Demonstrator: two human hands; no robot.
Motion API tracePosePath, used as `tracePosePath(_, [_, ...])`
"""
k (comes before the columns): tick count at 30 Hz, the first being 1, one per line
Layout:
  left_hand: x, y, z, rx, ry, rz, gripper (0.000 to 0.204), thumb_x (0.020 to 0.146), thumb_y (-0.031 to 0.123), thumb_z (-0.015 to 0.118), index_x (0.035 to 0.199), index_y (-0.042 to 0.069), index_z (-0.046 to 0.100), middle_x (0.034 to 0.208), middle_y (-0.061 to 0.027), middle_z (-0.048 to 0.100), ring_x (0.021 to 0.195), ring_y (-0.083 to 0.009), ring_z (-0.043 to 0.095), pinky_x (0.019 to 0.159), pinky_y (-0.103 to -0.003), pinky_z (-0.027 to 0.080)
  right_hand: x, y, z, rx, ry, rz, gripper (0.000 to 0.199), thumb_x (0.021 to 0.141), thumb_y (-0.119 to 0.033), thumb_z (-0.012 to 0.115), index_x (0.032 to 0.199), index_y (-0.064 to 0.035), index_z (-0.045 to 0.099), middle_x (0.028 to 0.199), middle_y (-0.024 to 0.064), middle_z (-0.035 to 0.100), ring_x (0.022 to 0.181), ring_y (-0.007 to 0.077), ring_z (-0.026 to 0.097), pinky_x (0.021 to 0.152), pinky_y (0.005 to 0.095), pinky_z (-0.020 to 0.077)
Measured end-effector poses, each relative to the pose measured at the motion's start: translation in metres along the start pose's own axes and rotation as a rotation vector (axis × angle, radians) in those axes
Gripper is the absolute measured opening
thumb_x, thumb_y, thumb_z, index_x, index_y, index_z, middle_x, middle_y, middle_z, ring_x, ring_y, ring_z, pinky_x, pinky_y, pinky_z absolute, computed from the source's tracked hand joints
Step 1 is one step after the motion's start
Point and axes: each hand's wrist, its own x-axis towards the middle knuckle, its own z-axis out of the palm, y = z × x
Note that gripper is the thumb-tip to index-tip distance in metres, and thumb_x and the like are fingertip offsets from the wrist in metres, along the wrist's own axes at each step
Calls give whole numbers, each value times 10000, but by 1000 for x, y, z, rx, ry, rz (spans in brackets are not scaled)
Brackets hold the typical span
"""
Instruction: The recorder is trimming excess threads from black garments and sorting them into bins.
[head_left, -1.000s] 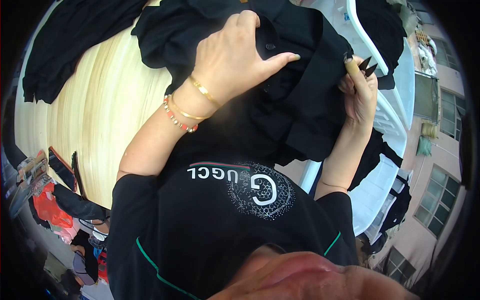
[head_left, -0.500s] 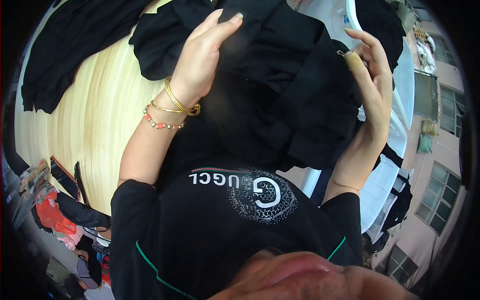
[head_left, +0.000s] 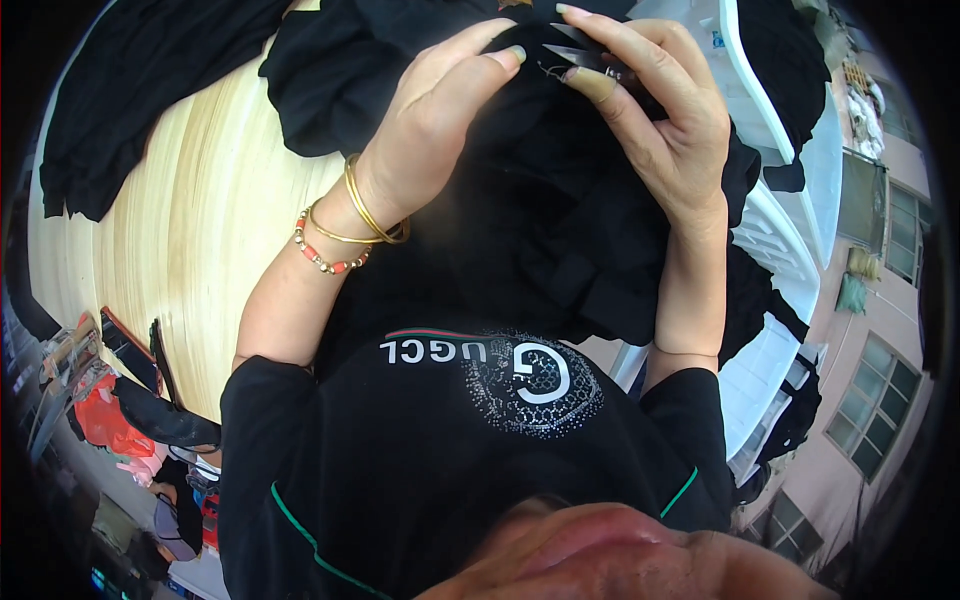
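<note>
Black cloth (head_left: 560,220) lies bunched over my lap and the table edge. My left hand (head_left: 440,120), with gold bangles and a beaded bracelet at the wrist, is closed on a fold of it near the top, thumb against fingers. Close to its fingertips, my right hand (head_left: 665,105) grips thread snips (head_left: 568,54). Their two pointed blades stand apart and aim left at the cloth. A tan wrapping covers the right thumb tip. The snips' handle is mostly hidden in the palm.
A pale wooden table (head_left: 200,200) is at left, with another black garment (head_left: 150,90) on it. White plastic baskets (head_left: 785,240) stand at right, dark cloth around them. A dark flat phone-like object (head_left: 130,350) lies near the table's left edge, with a red bag (head_left: 105,415) below.
My right hand has swung left and up, bringing the snips beside my left hand. The left hand has shifted slightly right, its thumb and fingers now on the cloth.
</note>
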Motion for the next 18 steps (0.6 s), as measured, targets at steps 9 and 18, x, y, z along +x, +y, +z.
tracePosePath(9, [-24, -27, -15, 230, -222, 102, 260, 921, -15, 535, 1177, -3, 574, 1282, -205, 564, 1144, -283, 570, 975, -324, 462, -1, -3, -6, 8, -79, 100, 376, 768, -50, 746, 1138, -55, 681, 791, 60, 534, 675, 173, 515, 588, 268, 402])
tracePosePath(18, [-24, -32, -10, 96, -292, 80, 256, 927, -16, 521, 1177, -26, 574, 1289, -227, 553, 1137, -308, 570, 986, -340, 452, -9, 1, -8, 22, -29, 79, 328, 762, -40, 751, 1087, -53, 704, 747, 56, 542, 664, 168, 521, 590, 263, 406])
